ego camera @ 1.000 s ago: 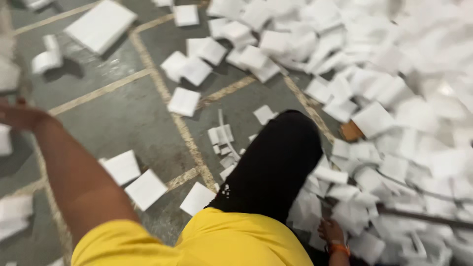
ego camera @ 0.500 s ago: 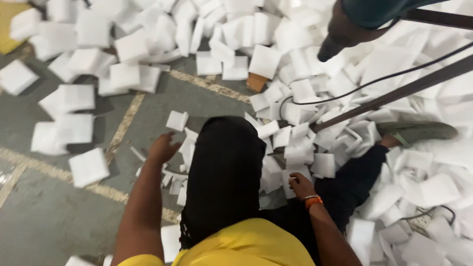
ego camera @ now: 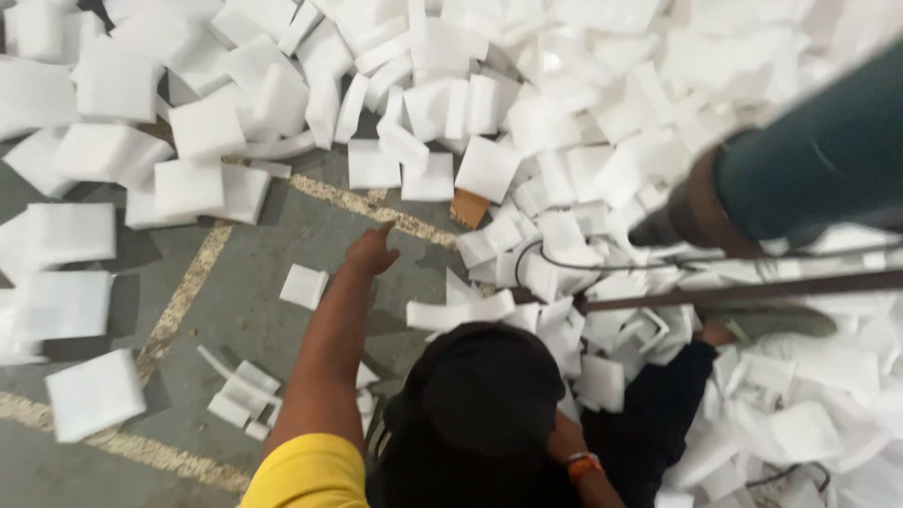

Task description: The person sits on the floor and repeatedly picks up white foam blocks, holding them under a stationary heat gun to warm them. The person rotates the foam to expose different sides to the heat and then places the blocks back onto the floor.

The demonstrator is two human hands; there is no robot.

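Fingers of our left hand (ego camera: 372, 252) half-spread, empty, over floor (ego camera: 282, 329) nr foam square (ego camera: 304, 286); right hand's hidden, can't tell; overreaching risks toppling us.

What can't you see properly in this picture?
- Right hand, head view: hidden behind the black-clad knee; only the orange-banded wrist shows.
- Left hand: empty, reaching over the floor; fingers blurred.
- Dark object at right edge: blurred, cut off.
- Foam pile, top: cut off.

Even, bright light; white foam glares, soft motion blur (worst at right edge)
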